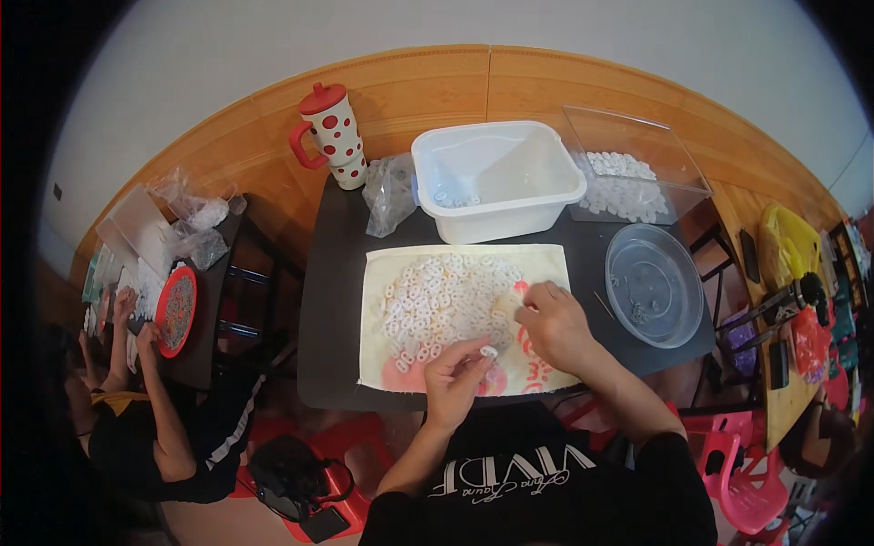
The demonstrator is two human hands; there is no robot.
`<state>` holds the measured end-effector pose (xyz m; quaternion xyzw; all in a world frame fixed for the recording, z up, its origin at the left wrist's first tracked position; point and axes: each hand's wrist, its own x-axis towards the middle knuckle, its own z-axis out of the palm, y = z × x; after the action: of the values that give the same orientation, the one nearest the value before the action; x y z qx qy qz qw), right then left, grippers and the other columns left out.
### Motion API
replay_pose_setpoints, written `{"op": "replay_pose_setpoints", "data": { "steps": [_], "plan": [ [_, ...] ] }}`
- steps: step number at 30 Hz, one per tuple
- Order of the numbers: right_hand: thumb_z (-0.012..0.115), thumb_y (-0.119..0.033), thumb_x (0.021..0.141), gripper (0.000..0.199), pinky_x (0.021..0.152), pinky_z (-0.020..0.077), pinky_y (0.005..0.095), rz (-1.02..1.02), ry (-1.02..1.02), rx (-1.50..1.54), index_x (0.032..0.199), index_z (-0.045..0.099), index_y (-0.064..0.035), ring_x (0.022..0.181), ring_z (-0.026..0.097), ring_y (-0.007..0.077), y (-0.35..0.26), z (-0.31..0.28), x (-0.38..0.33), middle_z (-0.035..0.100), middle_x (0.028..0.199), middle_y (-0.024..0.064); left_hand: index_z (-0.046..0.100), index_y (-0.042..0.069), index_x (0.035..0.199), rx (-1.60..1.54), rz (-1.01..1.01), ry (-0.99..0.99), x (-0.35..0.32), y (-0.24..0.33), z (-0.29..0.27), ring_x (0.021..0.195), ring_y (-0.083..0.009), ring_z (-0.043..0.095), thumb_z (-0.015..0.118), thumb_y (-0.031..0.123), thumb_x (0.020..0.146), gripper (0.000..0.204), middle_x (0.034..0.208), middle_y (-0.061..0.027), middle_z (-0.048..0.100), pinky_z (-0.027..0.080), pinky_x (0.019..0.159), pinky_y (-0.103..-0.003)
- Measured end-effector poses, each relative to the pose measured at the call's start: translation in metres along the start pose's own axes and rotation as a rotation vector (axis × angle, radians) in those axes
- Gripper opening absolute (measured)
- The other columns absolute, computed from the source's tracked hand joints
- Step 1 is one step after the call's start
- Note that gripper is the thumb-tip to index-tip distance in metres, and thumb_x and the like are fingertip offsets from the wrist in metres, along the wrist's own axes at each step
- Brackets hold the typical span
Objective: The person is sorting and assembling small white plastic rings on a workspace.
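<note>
Many small white oval rings (pixel 423 305) lie spread over a cream towel (pixel 375 273) with red and pink print. Near the towel's front edge, my left hand (pixel 452 382) pinches one small white ring (pixel 489 351) between thumb and fingertips. My right hand (pixel 555 329) is just beyond it to the right, over the towel, its fingers closed together. A pale yellowish patch (pixel 505 308) shows by the right fingertips; whether they grip it, or something smaller, I cannot make out. Beyond the towel stands a white plastic tub (pixel 501 223) with a few rings at its bottom.
Right of the towel sits a round see-through dish (pixel 654 287) holding small dark metal bits. Behind it, a see-through box (pixel 637 132) contains white pieces. A spotted tumbler (pixel 335 136) and plastic bag (pixel 390 196) stand back left. Another person (pixel 150 428) works left beside a red tray (pixel 176 312).
</note>
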<state>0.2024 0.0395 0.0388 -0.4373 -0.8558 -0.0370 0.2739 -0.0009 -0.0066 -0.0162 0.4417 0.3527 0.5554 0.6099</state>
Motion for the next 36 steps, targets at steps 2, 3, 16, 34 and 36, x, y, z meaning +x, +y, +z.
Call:
{"op": "replay_pose_setpoints", "data": {
  "steps": [2,3,16,34,36],
  "plan": [
    [0.063,-0.007,0.067,0.008,0.069,0.0454,0.0414,0.011,-0.036,-0.025,0.075,0.062,-0.0054,0.081,0.056,0.0293,-0.004,-0.007,-0.017,0.054,0.086,0.0115,0.068,-0.002,0.114,0.0,0.005,0.004,0.0,0.0,0.001,0.071,-0.0063,0.058,0.068,-0.006,0.087,0.027,0.088,-0.0037,0.067,0.047,0.06,-0.02],
    [0.063,-0.008,0.066,0.01,0.069,0.045,0.0414,0.03,-0.064,-0.06,0.075,0.062,-0.0057,0.081,0.056,0.0287,-0.005,-0.011,-0.025,0.054,0.086,0.0113,0.068,-0.002,0.113,0.0,0.012,-0.007,0.001,0.0,0.004,0.071,-0.0056,0.057,0.068,-0.006,0.087,0.026,0.089,-0.0032,0.067,0.046,0.06,-0.019],
    [0.063,0.007,0.073,0.018,0.066,0.0495,0.0438,0.374,0.222,0.088,0.089,0.068,0.0,0.078,0.061,0.0341,0.072,-0.078,-0.077,0.062,0.086,0.0142,0.068,-0.003,0.103,0.334,0.162,-0.138,0.0,0.005,0.029,0.072,-0.0063,0.054,0.068,-0.009,0.082,0.022,0.084,-0.0018,0.058,0.041,0.063,-0.019],
    [0.063,-0.004,0.074,0.006,0.073,0.0488,0.0492,0.567,-0.182,-0.022,0.08,0.064,-0.0049,0.086,0.062,0.0391,0.144,-0.063,-0.104,0.061,0.085,0.0166,0.068,-0.003,0.103,0.559,0.336,-0.121,-0.001,-0.012,0.034,0.069,-0.0096,0.055,0.071,-0.006,0.082,0.021,0.083,-0.0058,0.062,0.041,0.059,-0.021],
    [0.061,-0.001,0.075,0.004,0.07,0.0477,0.0476,0.552,-0.136,0.009,0.079,0.061,-0.0019,0.079,0.061,0.041,0.143,-0.062,-0.101,0.06,0.082,0.0182,0.068,-0.003,0.103,0.572,0.329,-0.107,0.0,-0.007,0.035,0.068,-0.011,0.055,0.071,-0.006,0.082,0.021,0.082,-0.0067,0.061,0.042,0.059,-0.022]
  ]
}}
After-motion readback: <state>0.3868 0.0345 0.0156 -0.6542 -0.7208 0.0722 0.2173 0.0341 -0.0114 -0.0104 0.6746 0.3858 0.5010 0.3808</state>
